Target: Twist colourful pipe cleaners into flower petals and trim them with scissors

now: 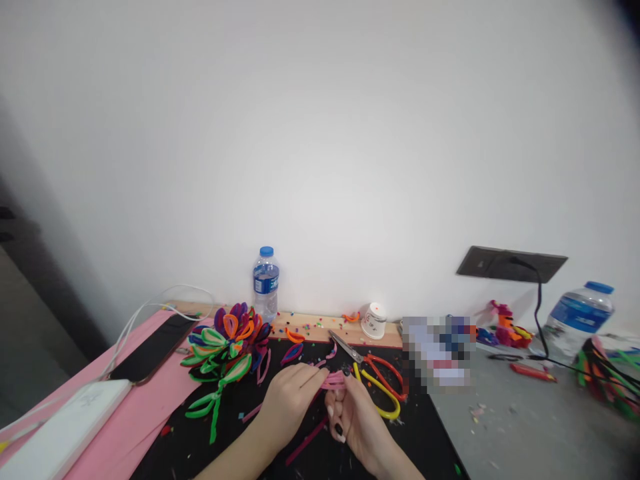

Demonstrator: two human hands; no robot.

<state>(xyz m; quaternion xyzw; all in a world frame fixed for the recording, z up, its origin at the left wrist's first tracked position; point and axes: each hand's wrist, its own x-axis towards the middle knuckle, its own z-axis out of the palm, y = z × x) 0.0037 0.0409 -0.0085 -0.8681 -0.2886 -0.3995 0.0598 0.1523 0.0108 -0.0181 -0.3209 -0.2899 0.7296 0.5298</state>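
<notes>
Folded pink pipe cleaners (333, 381), pinched in the grip of both left hand (293, 397) and right hand (356, 415), are just left of the scissors (363, 361); a multicoloured pipe-cleaner flower (227, 340) lies farther left, an upturned cup (374, 321) behind.

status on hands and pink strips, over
Left hand, right hand: both gripping pink strips. Strips bunched between them, over black mat. Scissors lie beyond right hand.

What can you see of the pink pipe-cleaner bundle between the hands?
The pink pipe-cleaner bundle shows several slender, fuzzy-looking strands side by side, running roughly crosswise. The left hand and right hand grip it from either side, over the black mat. Both hands cover parts of it, so its full length cannot be told.
</notes>
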